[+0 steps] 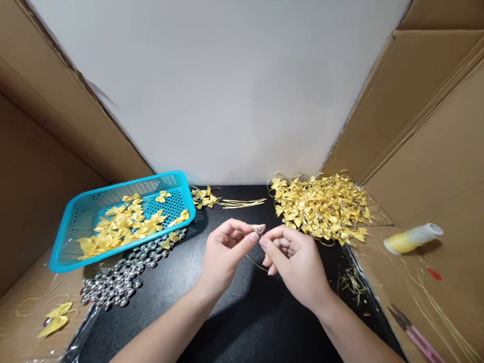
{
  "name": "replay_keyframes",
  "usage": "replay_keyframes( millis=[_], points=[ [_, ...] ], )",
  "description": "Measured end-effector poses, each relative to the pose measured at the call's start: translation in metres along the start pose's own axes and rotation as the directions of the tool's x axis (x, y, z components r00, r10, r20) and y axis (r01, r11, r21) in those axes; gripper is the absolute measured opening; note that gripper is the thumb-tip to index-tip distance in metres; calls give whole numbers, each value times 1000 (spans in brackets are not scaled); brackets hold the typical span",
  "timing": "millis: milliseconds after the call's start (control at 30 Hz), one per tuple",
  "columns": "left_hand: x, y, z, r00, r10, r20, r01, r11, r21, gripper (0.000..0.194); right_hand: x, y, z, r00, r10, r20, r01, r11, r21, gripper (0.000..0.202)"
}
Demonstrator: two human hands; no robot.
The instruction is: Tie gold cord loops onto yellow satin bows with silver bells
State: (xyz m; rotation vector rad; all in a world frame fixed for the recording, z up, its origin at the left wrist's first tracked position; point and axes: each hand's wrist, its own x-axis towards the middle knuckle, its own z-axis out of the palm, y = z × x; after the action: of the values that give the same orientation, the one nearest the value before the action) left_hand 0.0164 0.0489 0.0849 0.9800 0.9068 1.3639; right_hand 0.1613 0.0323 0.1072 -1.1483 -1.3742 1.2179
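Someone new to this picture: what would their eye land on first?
Probably the bright blue basket on the left, with yellow bows lying in it, and the larger heap of bows at the back right of the black table. In the middle, the left hand pinches a small silver bead, the right hand close beside it.
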Motion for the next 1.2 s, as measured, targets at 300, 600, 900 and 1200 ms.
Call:
replay_keyframes(
  millis=[300, 600, 900, 1200],
  points=[
    [1, -5, -1, 999, 38, -16, -37, 999, 40, 23, -1, 0, 0, 1000, 14, -2, -14, 1000, 9, 22],
    [-2, 1, 0, 997, 78, 22, -80, 987, 136, 22, 1, 1, 0, 999, 25, -19, -25, 1000, 16, 24],
    [8, 12, -22, 956, 130, 264, -205, 937, 282, 8, 3, 3, 5, 997, 12, 71, -15, 999, 49, 23],
    [9, 30, -27, 942, 126, 312, -253, 877, 408, 5, 8, 18, 7, 982, -81, 169, 59, 989, 135, 21]
  ],
)
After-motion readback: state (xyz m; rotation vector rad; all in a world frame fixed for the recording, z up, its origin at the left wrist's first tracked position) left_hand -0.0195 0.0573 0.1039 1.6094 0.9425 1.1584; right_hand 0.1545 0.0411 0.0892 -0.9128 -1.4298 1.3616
